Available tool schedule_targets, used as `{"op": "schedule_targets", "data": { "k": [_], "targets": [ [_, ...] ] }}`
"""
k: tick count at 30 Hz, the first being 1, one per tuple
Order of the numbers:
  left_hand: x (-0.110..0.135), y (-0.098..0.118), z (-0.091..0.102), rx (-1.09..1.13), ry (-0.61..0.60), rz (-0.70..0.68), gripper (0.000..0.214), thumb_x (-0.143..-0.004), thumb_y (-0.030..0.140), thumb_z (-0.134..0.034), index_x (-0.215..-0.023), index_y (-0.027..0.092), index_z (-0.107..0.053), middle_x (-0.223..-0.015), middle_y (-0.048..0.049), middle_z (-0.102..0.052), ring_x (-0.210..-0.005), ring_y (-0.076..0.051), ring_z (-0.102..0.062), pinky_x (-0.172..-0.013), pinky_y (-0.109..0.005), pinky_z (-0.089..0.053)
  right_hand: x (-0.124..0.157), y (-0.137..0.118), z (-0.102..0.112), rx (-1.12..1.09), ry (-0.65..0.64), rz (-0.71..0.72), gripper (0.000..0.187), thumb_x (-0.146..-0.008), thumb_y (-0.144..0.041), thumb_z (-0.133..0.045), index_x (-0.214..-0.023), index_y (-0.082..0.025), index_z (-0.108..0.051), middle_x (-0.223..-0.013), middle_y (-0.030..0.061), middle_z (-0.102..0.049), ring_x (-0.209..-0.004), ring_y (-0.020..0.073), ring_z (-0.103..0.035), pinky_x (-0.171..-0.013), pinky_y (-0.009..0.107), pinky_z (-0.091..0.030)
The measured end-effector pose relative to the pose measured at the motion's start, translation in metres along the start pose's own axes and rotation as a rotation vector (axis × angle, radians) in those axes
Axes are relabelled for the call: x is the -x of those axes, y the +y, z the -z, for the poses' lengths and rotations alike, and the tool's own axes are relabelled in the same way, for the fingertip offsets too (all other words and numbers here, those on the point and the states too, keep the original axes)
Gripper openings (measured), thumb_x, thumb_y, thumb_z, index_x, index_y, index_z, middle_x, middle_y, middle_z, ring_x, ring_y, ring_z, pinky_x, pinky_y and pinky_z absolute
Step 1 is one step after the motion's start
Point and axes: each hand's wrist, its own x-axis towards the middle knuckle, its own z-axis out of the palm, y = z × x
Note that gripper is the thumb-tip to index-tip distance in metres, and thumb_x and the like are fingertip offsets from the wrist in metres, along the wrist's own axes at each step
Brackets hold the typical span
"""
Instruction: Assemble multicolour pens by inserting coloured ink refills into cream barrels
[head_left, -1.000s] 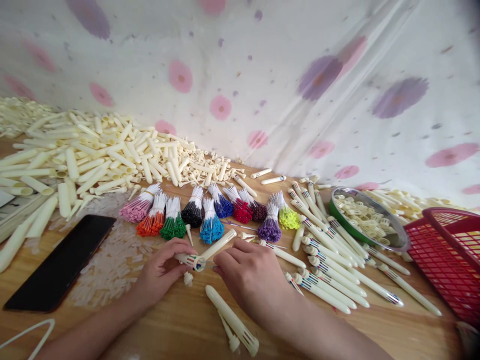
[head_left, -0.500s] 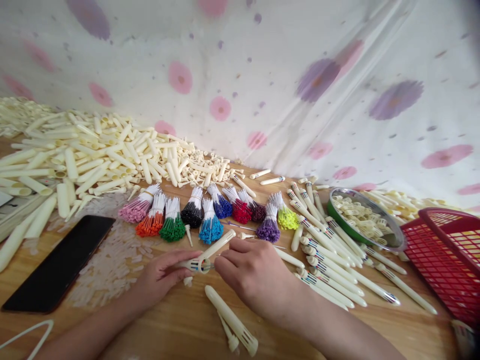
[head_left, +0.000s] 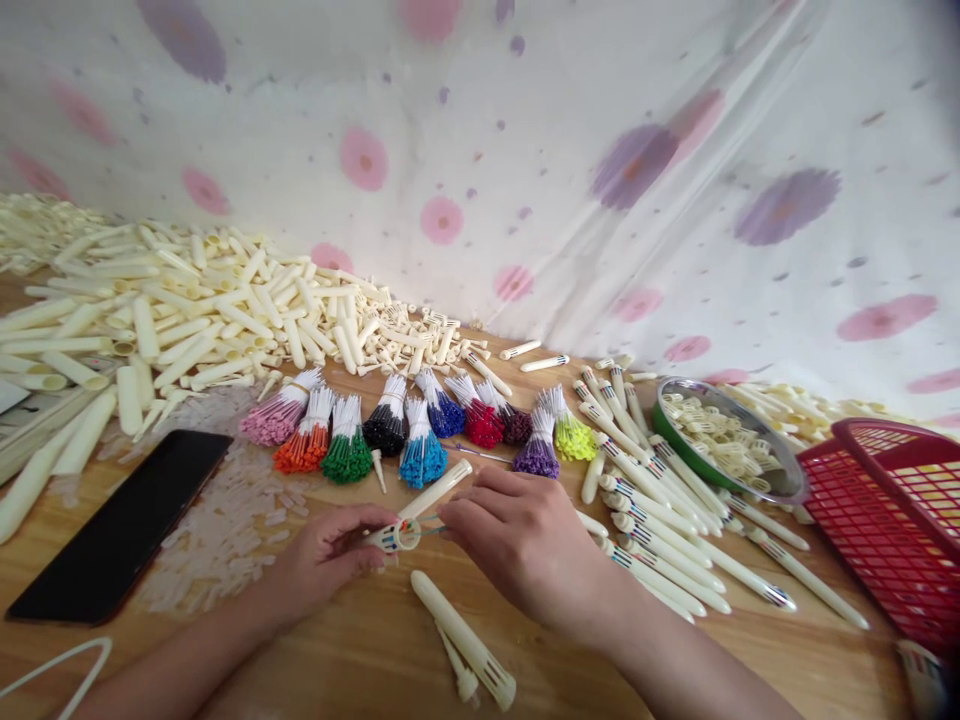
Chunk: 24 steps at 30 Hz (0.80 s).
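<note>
My left hand (head_left: 334,555) is closed around a cream slotted pen barrel (head_left: 396,536), its open end turned to the right. Thin coloured pen refills (head_left: 429,527) run from that opening to my right hand (head_left: 517,535), which pinches them between thumb and fingers; how many is too small to tell. Just behind the barrel lies another cream tube (head_left: 435,490). In front of my hands, a slotted pen barrel (head_left: 465,640) rests on the wooden table beside a thin cream plunger piece (head_left: 456,665). Bundles of refills with coloured ends, such as the light-blue bundle (head_left: 422,445), stand behind my hands.
A large heap of cream tubes (head_left: 165,300) covers the back left. A black phone (head_left: 120,525) lies at left by scattered clear sleeves (head_left: 217,530). At right are assembled multicolour pens (head_left: 667,540), a green-sided metal bowl (head_left: 667,430) of slotted parts, and a red basket (head_left: 870,520).
My right hand has drawn slightly right, away from the barrel, and more of the refills shows between the hands. The barrel has tilted a little in my left hand.
</note>
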Motion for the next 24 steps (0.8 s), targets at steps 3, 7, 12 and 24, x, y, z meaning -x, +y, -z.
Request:
{"op": "schedule_targets", "data": {
  "k": [3, 7, 12, 24],
  "targets": [
    [0.0, 0.003, -0.003, 0.082, -0.026, -0.016, 0.02, -0.067, 0.02, -0.074, -0.086, 0.02, -0.069, -0.073, -0.0016, -0.073, -0.069, -0.019, -0.068, -0.064, -0.027, -0.055, 0.009, 0.006, -0.003, -0.063, 0.062, -0.127, 0.017, -0.091, -0.016, -0.047, -0.079, -0.016, -0.059, -0.068, 0.0017, -0.062, -0.065, 0.0142, -0.053, -0.057, 0.024, -0.037],
    [0.0, 0.004, -0.003, 0.081, 0.006, -0.159, 0.02, -0.068, 0.014, -0.073, -0.084, 0.021, -0.064, -0.076, 0.0001, -0.069, -0.07, -0.015, -0.066, -0.065, -0.024, -0.053, 0.031, 0.016, -0.02, -0.005, -0.117, -0.406, 0.004, -0.085, -0.018, -0.058, -0.082, -0.017, -0.059, -0.075, 0.0026, -0.066, -0.071, 0.0168, -0.06, -0.06, 0.025, -0.04],
    [-0.001, -0.002, 0.0, -0.027, -0.029, -0.434, 0.014, -0.08, 0.015, -0.063, -0.091, 0.023, -0.062, -0.085, -0.0028, -0.065, -0.079, -0.017, -0.064, -0.071, -0.027, -0.051, 0.054, 0.026, -0.048, 0.101, -0.513, -0.531, 0.008, -0.077, -0.011, -0.063, -0.081, -0.018, -0.061, -0.092, 0.006, -0.068, -0.087, 0.023, -0.062, -0.066, 0.028, -0.044],
    [0.001, -0.013, 0.004, -0.218, 0.056, -0.367, 0.01, -0.081, 0.018, -0.063, -0.09, 0.022, -0.063, -0.089, -0.0052, -0.063, -0.084, -0.019, -0.062, -0.075, -0.029, -0.049, 0.01, -0.023, -0.021, -0.275, 0.152, 0.002, 0.018, -0.083, -0.007, -0.046, -0.098, -0.017, -0.048, -0.085, 0.0043, -0.066, -0.082, 0.0177, -0.053, -0.073, 0.029, -0.046]
  ]
}}
